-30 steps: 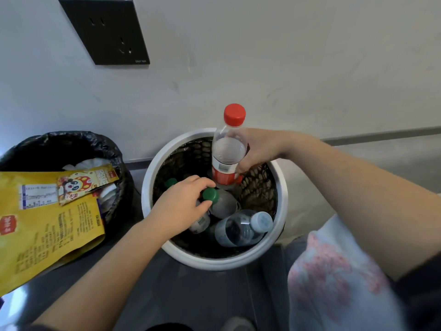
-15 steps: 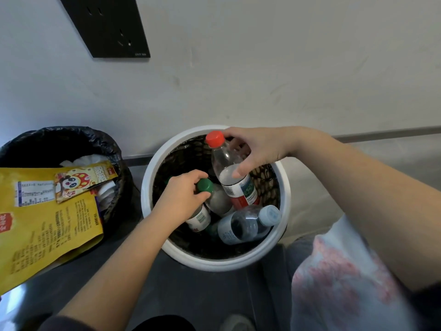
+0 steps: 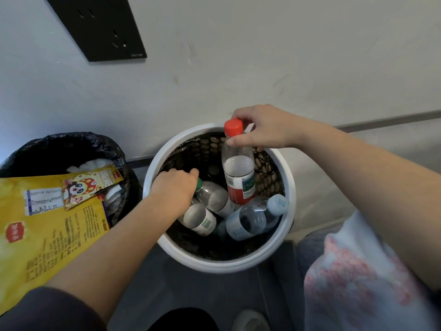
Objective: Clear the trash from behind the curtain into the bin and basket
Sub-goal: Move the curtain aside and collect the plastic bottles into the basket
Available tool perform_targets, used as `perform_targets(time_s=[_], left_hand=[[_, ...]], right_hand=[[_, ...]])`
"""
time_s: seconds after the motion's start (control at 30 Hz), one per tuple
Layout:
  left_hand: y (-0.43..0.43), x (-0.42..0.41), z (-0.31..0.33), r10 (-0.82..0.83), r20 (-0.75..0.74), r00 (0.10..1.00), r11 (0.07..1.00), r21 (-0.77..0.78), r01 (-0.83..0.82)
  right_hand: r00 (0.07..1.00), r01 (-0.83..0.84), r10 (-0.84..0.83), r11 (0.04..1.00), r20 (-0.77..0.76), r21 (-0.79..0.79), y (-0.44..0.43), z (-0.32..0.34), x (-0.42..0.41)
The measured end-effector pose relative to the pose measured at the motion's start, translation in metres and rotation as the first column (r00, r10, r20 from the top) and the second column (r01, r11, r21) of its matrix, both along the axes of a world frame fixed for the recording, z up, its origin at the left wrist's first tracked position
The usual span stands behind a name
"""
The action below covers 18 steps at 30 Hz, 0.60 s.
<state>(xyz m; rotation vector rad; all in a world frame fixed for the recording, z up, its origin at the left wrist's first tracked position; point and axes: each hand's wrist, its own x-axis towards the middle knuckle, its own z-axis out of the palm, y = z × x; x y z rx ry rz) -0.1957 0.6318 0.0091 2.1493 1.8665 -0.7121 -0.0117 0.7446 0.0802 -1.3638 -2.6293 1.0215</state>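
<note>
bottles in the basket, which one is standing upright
The red-capped bottle, gripped near its cap by the right hand; the pale-blue-capped bottle and others lie slanted.

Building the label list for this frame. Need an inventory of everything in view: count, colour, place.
basket: 1, white rim, black mesh inside, against the wall
red-cap bottle: 1, clear, red label, standing in the basket
clear bottles: 2, white labels, one green cap showing, lying in the basket
blue-cap bottle: 1, pale blue, lying at the basket's right
bin: 1, black bag, left of the basket
big packet: 1, yellow, across the bin's front
small wrapper: 1, yellow and red, on the big packet
tissue: white, count unclear, in the bin
socket: 1, black, on the wall
left hand: over the clear bottles' necks, grip hidden
right hand: grip on the red-cap bottle's neck
</note>
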Motion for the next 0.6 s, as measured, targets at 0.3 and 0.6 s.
perform_targets(time_s=[0.3,0.6], left_hand=[[-0.013,-0.014,0.004,-0.093,0.318,0.943,0.992,-0.056,0.116],[-0.020,-0.005,-0.001,0.518,0.755,0.402,0.822,-0.309,-0.479]], right_hand=[[0.993,0.005,0.009,0.992,0.114,-0.127,-0.002,-0.012,0.000],[0.995,0.101,-0.092,0.936,0.042,-0.338,-0.002,-0.014,0.005]])
